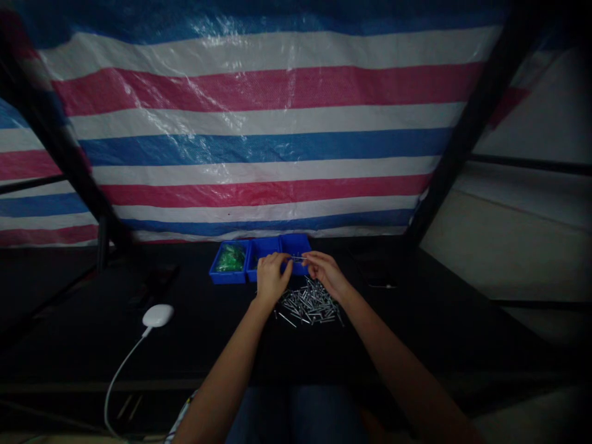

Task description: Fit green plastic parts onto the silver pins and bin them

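Rod (slim, silvery metal) bridges left hand and right hand, both pinching, near blue plastic tray.

There are three blue bins and one green bundle. Two hands show, one left hand and one right hand, with one metal pin between them. One heap of loose pins probably numbers several dozen or more; overlap and dim light prevent an exact tally. Add one white device, one white cable, one striped sheet and two main black posts.
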Available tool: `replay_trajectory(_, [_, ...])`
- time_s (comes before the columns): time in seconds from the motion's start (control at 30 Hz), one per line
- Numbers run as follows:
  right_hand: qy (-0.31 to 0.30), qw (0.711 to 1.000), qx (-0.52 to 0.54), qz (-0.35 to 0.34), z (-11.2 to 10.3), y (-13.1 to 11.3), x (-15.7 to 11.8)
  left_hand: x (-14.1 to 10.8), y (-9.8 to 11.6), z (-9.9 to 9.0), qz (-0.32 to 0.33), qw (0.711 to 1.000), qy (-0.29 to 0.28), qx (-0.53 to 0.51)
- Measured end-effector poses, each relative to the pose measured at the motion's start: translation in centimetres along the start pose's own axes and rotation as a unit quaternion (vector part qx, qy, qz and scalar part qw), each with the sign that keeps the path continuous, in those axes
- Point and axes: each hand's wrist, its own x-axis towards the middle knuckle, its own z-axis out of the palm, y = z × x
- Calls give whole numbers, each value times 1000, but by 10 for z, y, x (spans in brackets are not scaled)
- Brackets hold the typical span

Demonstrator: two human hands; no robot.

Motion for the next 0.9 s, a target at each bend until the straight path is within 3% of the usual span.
replay_trajectory(0.1, [17,1000,-10,-6,-2,0,1,1,0,-1,-23,999,25,-14])
replay_trajectory(0.2, [51,998,-46,-10,-4,3,3,0,1,0,-7,999,14,-29])
replay_trajectory(0.4, [96,989,-105,-38,-9,9,7,-3,9,3,79,990,-81,-86])
replay_trajectory(0.6, [95,982,-158,-40,-8,12,7,-8,10,10,99,974,-179,-94])
replay_trajectory(0.9, [95,979,-177,-42,-8,14,7,-11,1,21,106,962,-231,-97])
